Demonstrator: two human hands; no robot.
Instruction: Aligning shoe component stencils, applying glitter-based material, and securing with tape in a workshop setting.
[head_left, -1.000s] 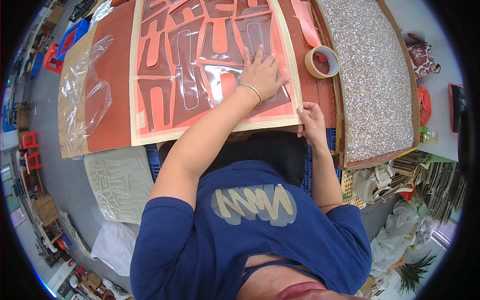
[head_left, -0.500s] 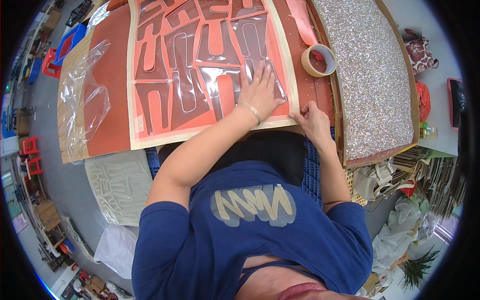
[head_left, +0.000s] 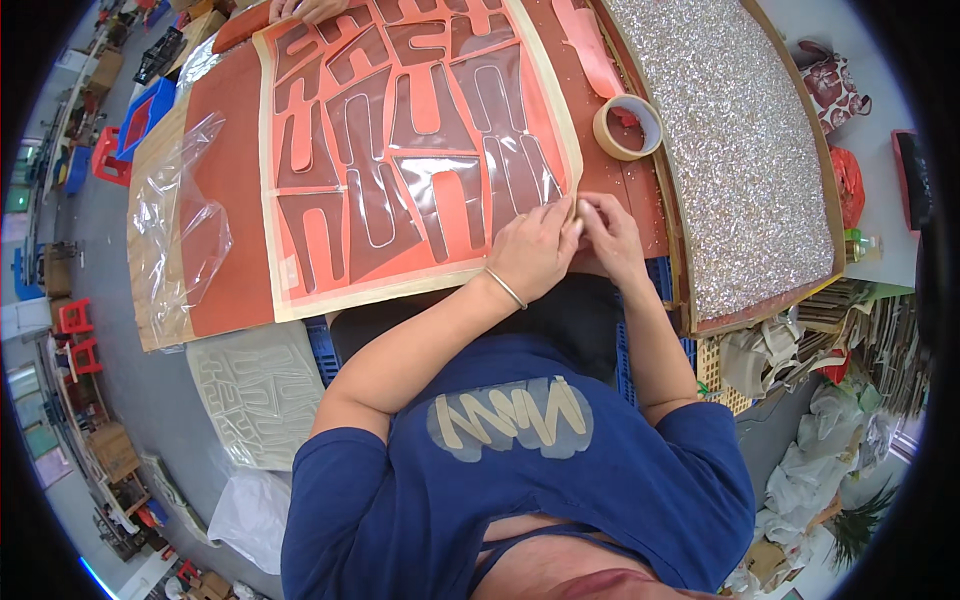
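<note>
A coral-pink sheet (head_left: 430, 255) with clear, dark-looking cut-out shapes lies on a reddish-brown board, with pale masking tape (head_left: 375, 292) along its borders. My left hand (head_left: 535, 248) is closed at the sheet's near right corner, thumb and fingers pinched together. Right beside it, my right hand (head_left: 610, 240) is closed too, and its fingertips meet the left ones. Between them the taped corner is gripped and looks slightly raised; my fingers hide most of it. A roll of masking tape (head_left: 604, 140) rests on the board just beyond my right hand.
Another person's hand (head_left: 312, 8) is at the sheet's far left corner. A silvery glitter panel (head_left: 735, 170) in a wooden frame stands at the right. Clear plastic film (head_left: 205, 200) lies on the board's left side. A pale sheet with raised shapes (head_left: 255, 395) sits below, left.
My left hand has left the sheet's surface and joined my right at the near right corner, where both now pinch. Another person's hand has appeared at the far left corner.
</note>
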